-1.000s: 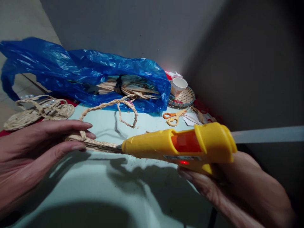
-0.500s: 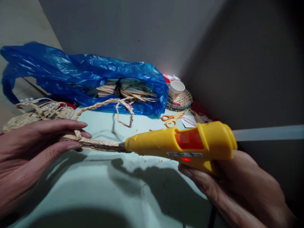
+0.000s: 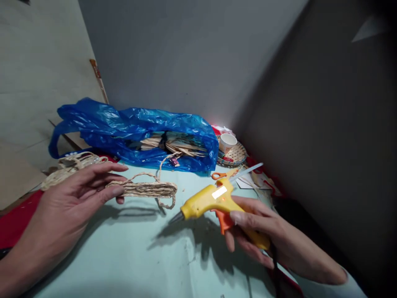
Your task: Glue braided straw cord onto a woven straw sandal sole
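Between thumb and fingers, my left hand (image 3: 83, 194) pinches one end of a flat strip of braided straw cord (image 3: 149, 189), laid in several rows. A loose tail of the cord curls up and down at its right end. My right hand (image 3: 263, 225) grips a yellow glue gun (image 3: 204, 200) by its handle, near the orange trigger (image 3: 223, 221). A clear glue stick (image 3: 248, 170) pokes out of its back. The metal nozzle (image 3: 176, 217) points down and left, apart from the cord.
Behind the hands lies a blue plastic bag (image 3: 102, 124) with straw bundles (image 3: 186, 147) inside. Orange-handled scissors (image 3: 218, 176) rest on the pale green table (image 3: 149, 260). A woven basket (image 3: 238, 154) holds a white cup (image 3: 228, 141). Coiled cord (image 3: 71, 165) is at left, below a paintbrush (image 3: 99, 78).
The glue gun's nozzle has left the braided cord; the gun has swung down and farther from the camera. My left hand has moved the cord slightly right and away.
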Tool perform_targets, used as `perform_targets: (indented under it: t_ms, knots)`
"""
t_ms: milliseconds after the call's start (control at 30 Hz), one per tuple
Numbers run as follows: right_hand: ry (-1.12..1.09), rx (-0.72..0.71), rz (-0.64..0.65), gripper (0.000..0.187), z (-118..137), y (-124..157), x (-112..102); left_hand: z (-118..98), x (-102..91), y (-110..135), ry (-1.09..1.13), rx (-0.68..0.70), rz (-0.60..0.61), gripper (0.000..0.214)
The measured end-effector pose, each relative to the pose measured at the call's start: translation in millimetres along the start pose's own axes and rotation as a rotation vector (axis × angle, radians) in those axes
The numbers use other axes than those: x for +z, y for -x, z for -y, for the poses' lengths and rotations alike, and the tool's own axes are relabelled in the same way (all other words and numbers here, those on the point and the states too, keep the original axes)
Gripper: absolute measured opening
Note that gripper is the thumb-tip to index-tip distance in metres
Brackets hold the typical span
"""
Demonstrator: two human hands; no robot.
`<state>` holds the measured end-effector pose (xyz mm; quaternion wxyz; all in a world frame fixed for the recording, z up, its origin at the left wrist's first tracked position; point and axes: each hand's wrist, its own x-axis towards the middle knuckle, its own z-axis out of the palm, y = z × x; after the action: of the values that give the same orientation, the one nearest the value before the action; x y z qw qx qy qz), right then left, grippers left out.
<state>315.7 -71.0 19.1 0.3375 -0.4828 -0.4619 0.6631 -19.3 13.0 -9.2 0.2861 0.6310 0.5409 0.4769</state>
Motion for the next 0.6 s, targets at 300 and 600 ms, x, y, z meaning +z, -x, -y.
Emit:
perform_targets:
  t_ms: [300, 600]
  knots:
    - [0.254, 0.261, 0.158, 0.042, -15, -14, 21, -22, 7.4, 1, -0.084, 0.130, -0.044, 0.023]
    - [1.085, -0.031, -0.139, 0.055, -10, -9, 39, -27, 9.7, 7, 0.025, -0.075, 0.090, 0.023]
